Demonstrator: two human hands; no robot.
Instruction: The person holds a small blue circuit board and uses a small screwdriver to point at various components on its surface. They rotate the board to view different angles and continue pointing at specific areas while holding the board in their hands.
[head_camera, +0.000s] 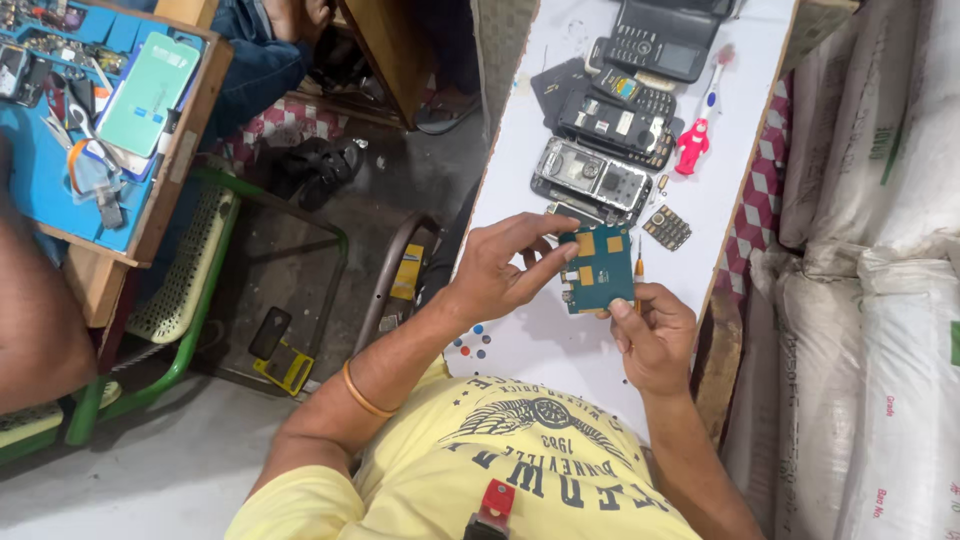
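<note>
Circuit board: green, with gold patches, being held above the white bench between both hands.

Left hand: its grip is closing narrowly on the board's left edge, thumb under and fingers over the top corner.

Right hand: its grip is pinching the board's lower right corner; a small screwdriver with an orange handle is sticking up just beside the thumb, seemingly tucked in the same hand, though the hold itself is hidden.

Beyond the grip, on the bench:
- an opened phone frame, lying just past the left fingertips;
- a small keypad, lying near the board's upper right corner;
- a dark phone body and a back cover, resting farther out;
- a large black keypad phone, sitting at the bench's far end;
- a red and white toothbrush, lying well to the right of the frame.

Below the left grip, coloured dots are showing on the bench edge.

Well to the left, a blue tray of tools is sitting on another table.
</note>
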